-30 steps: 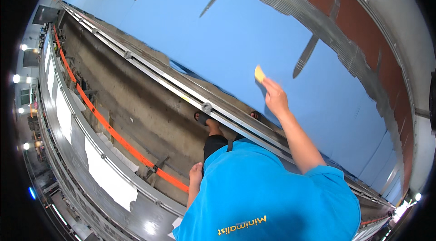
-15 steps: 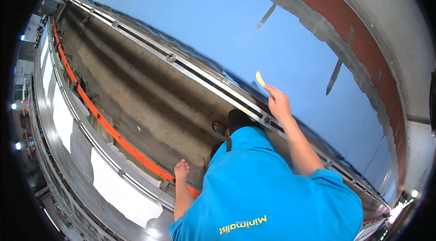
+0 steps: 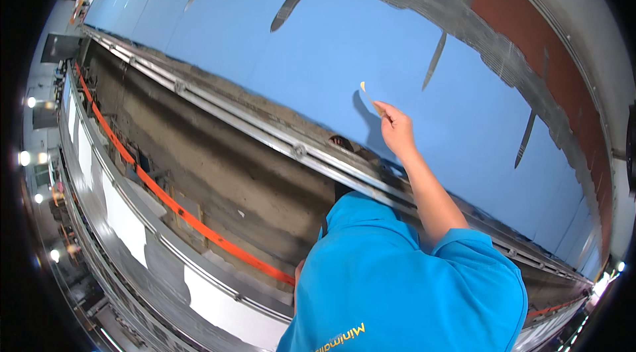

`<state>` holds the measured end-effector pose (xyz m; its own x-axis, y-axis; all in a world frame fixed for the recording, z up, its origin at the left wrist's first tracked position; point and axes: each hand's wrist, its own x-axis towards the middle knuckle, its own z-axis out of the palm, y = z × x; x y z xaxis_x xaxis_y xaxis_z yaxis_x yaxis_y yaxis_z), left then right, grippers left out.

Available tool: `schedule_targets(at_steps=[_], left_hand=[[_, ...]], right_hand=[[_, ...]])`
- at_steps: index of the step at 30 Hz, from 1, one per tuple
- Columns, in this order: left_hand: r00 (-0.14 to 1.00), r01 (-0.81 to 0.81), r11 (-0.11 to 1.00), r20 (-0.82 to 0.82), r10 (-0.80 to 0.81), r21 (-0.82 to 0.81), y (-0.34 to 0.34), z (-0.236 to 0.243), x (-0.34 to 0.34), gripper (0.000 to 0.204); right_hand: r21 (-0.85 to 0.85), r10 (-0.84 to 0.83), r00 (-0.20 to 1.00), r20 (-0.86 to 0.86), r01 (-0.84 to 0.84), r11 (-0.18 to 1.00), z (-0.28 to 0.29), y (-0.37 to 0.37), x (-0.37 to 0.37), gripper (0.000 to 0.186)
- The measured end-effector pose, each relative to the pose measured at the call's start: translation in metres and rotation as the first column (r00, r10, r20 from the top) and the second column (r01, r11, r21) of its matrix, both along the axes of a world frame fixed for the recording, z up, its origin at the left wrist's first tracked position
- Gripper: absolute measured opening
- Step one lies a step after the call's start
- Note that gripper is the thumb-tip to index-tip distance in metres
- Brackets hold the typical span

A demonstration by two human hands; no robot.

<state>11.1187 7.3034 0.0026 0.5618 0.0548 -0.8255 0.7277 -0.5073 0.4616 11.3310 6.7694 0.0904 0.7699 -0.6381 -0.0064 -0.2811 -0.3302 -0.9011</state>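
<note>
In the head view, my right hand (image 3: 396, 128) reaches out over a long light-blue sheet (image 3: 311, 67). Its fingers are pinched on one end of a thin, narrow, yellowish strip (image 3: 364, 89), whose far end points away from me. The hand and strip cast a shadow on the sheet just left of them; I cannot tell whether the strip touches it. My left arm hangs low by the blue shirt (image 3: 404, 286), with only a sliver of skin (image 3: 299, 274) showing. The fingers of that hand are hidden.
A metal rail (image 3: 265, 134) runs along the sheet's near edge. Grey smears (image 3: 293, 4) and a reddish-brown band (image 3: 507, 24) lie beyond the blue. Left, past the concrete floor (image 3: 218, 179), an orange rail (image 3: 179, 209) borders another long table with white patches (image 3: 225, 302).
My right hand has gone farther out over the blue sheet and slightly left, still pinching the strip. My left hand has dropped back beside my body, mostly out of sight. The view has shifted.
</note>
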Motion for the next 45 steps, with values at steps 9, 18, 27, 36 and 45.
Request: schedule_targets(at_steps=[9, 18, 27, 36, 45], left_hand=[[0.895, -0.447, 0.895, -0.012, 0.447, -0.008, 0.005, 0.062, 0.138, 0.036], [0.989, -0.145, 0.989, 0.024, 0.145, -0.003, -0.020, 0.079, 0.237, 0.033], [0.999, 0.044, 0.998, 0.017, -0.045, 0.033, 0.133, 0.002, 0.305, 0.038], [0.970, -0.244, 0.964, -0.010, 0.244, -0.105, 0.271, -0.004, 0.460, 0.032], [0.946, -0.320, 0.933, -0.002, 0.324, -0.163, 0.258, -0.020, 0.633, 0.031]], right_hand=[[-0.008, -0.015, 0.999, -0.040, 0.015, 1.000, 0.017, -0.036, 0.125, 0.038], [-0.635, -0.484, 0.875, -0.023, 0.361, 0.683, -0.046, -0.181, 0.196, 0.047], [-0.512, -0.399, 0.842, -0.363, 0.177, 0.840, -0.030, -0.125, 0.328, 0.045], [-0.183, -0.202, 0.972, -0.118, 0.179, 0.967, -0.018, 0.065, 0.368, 0.047], [-0.383, -0.126, 0.992, -0.015, 0.111, 0.917, -0.028, 0.238, 0.460, 0.040]])
